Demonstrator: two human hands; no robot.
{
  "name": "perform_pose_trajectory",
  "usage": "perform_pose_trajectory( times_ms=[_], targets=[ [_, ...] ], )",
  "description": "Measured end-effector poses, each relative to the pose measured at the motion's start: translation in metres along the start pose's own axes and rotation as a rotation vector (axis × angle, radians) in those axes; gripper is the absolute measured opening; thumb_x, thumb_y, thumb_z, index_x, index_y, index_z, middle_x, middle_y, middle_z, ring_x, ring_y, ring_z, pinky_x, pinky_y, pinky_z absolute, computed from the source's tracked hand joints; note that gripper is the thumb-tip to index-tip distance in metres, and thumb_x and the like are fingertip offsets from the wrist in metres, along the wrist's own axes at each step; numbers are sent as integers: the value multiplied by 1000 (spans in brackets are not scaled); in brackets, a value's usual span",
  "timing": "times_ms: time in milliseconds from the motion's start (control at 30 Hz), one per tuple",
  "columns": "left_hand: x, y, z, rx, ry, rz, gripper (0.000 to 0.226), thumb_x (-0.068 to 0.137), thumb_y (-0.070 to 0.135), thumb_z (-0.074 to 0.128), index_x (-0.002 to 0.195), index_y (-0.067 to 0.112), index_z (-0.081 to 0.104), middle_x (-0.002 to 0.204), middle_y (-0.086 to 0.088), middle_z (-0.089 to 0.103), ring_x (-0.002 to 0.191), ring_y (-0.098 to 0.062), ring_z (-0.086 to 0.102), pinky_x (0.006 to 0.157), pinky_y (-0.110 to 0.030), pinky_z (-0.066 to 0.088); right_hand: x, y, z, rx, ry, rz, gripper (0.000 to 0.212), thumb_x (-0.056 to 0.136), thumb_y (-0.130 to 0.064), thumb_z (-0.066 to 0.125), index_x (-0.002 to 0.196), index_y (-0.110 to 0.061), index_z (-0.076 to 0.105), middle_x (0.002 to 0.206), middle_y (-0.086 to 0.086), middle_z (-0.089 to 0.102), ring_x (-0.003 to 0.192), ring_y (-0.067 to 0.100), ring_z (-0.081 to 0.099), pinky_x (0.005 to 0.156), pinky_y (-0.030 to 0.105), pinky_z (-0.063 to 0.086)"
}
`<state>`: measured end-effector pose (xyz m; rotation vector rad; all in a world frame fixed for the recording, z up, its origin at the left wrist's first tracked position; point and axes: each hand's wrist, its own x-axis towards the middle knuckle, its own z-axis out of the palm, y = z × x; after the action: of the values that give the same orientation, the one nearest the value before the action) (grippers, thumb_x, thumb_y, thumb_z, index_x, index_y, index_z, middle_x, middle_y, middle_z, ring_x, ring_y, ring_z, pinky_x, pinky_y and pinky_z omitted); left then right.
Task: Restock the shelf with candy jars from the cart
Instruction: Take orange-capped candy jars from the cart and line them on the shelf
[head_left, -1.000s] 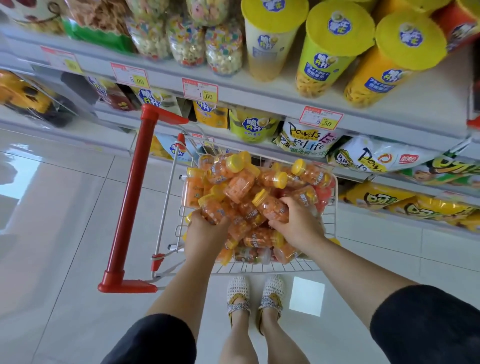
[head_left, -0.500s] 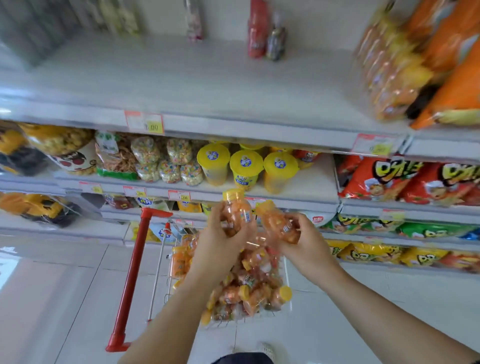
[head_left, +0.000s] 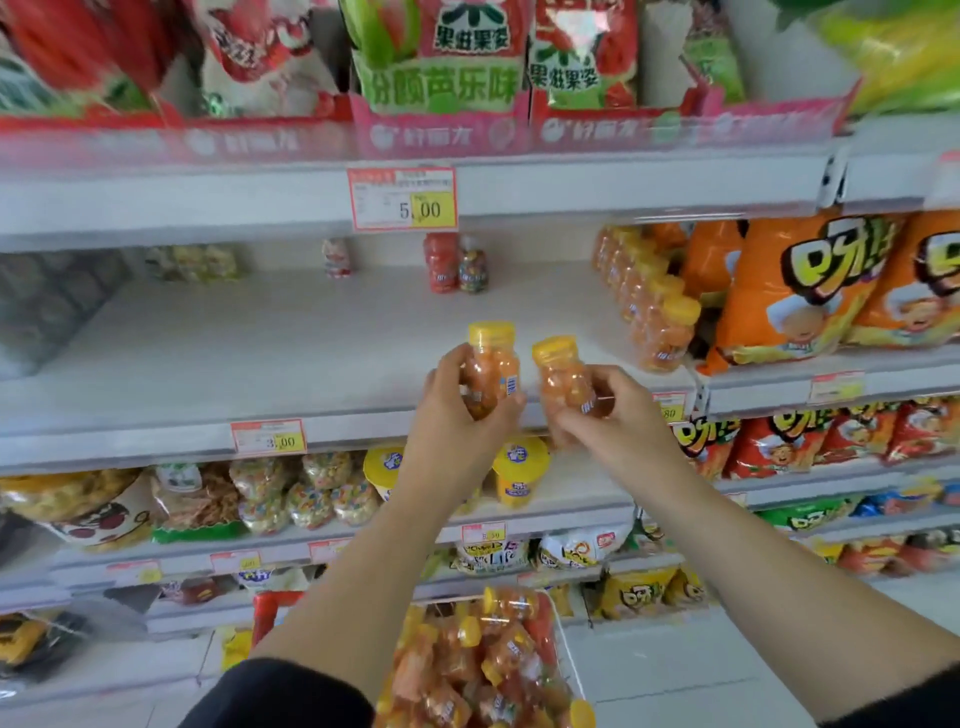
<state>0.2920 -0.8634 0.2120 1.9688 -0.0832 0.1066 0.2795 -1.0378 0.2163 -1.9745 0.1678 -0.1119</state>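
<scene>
My left hand grips an upright orange candy jar with a yellow cap. Beside it, my right hand holds a second orange candy jar, tilted left. Both jars hover at the front edge of a wide white shelf. A row of the same orange jars stands on that shelf at the right. Below my arms, the cart is heaped with several more orange jars.
Orange snack bags fill the shelf to the right of the jar row. A red bottle and a small jar stand at the shelf's back. Price tags hang on the shelf rails. Yellow tubs sit one shelf below.
Both hands lifted one jar each out of the cart and raised them to the white shelf's front edge. The view tilted up from the cart to the shelves.
</scene>
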Motion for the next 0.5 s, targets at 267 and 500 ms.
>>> perform_pose_trajectory(
  times_ms=[267,500],
  targets=[
    [70,-5,-7,204,-3,97,62,85,31,71,140,30,43,124,2,54,102,-20,62,93,-40,51,78,5,11,-78,262,-63,34,73,-30,81,101,-17,65,91,-5,70,84,10,66,72,26,51],
    [98,-19,4,274,-29,63,61,83,31,72,137,32,44,127,2,55,106,-24,60,93,-43,51,113,12,14,-246,336,-41,33,77,-25,82,87,-19,51,79,-3,59,73,17,54,61,23,31]
  ],
)
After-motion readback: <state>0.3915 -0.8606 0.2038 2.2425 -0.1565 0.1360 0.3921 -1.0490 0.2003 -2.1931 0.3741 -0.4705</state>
